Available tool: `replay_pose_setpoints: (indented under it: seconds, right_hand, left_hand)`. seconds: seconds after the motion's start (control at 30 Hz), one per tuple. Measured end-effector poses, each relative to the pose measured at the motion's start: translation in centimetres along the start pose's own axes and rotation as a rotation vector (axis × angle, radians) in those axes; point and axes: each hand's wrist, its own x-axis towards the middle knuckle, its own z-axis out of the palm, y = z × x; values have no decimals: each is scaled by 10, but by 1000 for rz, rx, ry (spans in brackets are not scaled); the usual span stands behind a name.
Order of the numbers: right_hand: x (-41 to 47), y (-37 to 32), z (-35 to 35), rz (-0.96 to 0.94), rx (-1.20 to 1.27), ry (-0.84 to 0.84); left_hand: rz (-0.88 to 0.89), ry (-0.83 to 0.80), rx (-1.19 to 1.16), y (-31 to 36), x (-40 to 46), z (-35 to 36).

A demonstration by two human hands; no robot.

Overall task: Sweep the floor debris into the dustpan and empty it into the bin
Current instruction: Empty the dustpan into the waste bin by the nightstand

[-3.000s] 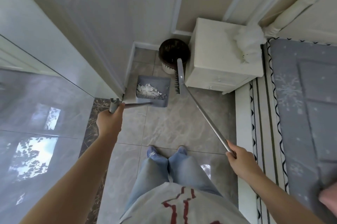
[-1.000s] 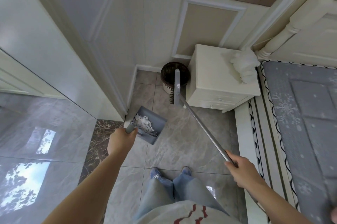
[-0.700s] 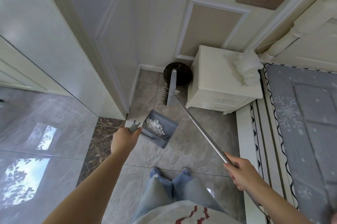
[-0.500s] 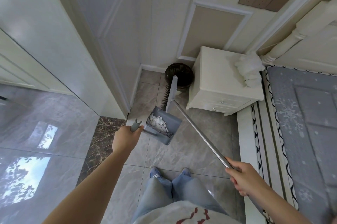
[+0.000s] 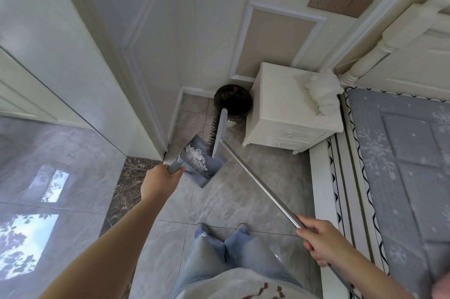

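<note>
Grey plastic dustpan [image 5: 205, 165] loaded with white paper scraps [image 5: 196, 155], lifted off the tiled floor [image 5: 243, 196].
Left hand [image 5: 159, 180] grips its handle; right hand [image 5: 321, 241] is wrapped round the metal-handled broom [image 5: 258, 184], whose bristled head stands beside the pan, just short of the dark round bin [image 5: 233, 101] by the cream bedside cabinet [image 5: 287, 113].

We find the bin [image 5: 233, 100] in the floor's [image 5: 255, 189] far corner, just left of the nightstand [image 5: 287, 109], with the bed [image 5: 401, 165] along the floor's right edge. Nearer us, the dustpan [image 5: 214, 167] with debris [image 5: 196, 154] in it sits before the bin, the broom [image 5: 218, 133] head between them.
</note>
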Motion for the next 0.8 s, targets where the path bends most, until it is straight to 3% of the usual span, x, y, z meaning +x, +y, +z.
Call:
replay_pose_setpoints:
  seconds: [0.23, 0.8]
  right_hand:
    - [19, -4, 3, 50, 100, -6]
    - [43, -42, -16, 257, 612, -108]
  left_hand:
    - [106, 60, -62, -21, -13, -7]
    - [338, 108, -8, -83, -47, -11]
